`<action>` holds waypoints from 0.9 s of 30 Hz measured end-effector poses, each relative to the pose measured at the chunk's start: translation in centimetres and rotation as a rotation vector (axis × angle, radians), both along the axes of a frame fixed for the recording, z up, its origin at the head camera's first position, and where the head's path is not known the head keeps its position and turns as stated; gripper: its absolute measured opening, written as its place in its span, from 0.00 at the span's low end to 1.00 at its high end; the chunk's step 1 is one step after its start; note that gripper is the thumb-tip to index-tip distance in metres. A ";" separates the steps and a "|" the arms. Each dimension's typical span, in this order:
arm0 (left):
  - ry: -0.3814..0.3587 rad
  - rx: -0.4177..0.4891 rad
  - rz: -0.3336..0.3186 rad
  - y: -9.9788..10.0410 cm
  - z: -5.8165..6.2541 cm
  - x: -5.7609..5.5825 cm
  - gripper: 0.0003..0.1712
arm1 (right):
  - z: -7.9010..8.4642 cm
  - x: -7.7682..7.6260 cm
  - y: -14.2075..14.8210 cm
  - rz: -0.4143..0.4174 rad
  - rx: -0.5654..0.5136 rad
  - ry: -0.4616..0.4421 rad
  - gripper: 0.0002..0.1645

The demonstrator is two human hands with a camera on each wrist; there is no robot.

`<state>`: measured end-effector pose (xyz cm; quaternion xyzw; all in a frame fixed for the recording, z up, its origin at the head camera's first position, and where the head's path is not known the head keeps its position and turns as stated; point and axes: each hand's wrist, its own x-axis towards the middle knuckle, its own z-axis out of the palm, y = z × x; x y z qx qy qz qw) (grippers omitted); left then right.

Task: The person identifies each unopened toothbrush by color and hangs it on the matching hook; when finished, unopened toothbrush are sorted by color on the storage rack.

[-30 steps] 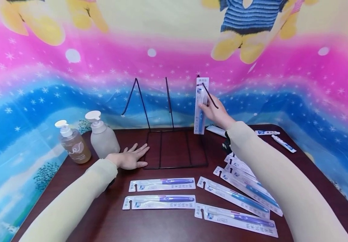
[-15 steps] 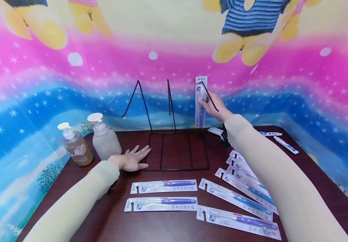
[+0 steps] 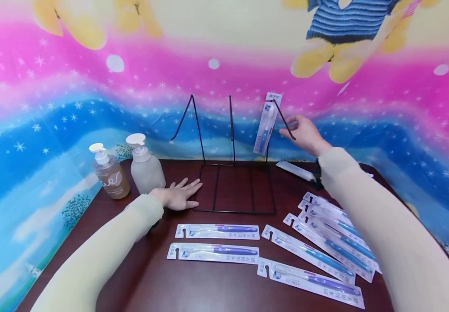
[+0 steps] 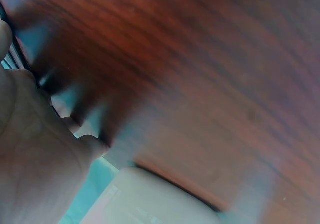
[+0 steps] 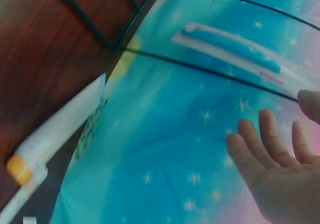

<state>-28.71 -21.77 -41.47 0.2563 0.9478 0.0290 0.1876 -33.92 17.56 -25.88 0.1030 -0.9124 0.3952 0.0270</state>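
On the rack (image 3: 234, 212) hangs the toothbrush (image 3: 264, 128), now released.

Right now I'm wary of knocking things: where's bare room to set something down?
The table is bare in front of the two left purple toothbrush packs, right of the left sleeve, and inside the wire rack's base. Crowded: the right, where blue toothbrush packs overlap, and back left, where two pump bottles stand by the left hand.
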 end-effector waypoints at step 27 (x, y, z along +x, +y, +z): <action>0.008 0.017 -0.004 0.4 -0.1 0.0 0.42 | -13.6 10.1 17.7 0.091 0.539 -0.199 0.29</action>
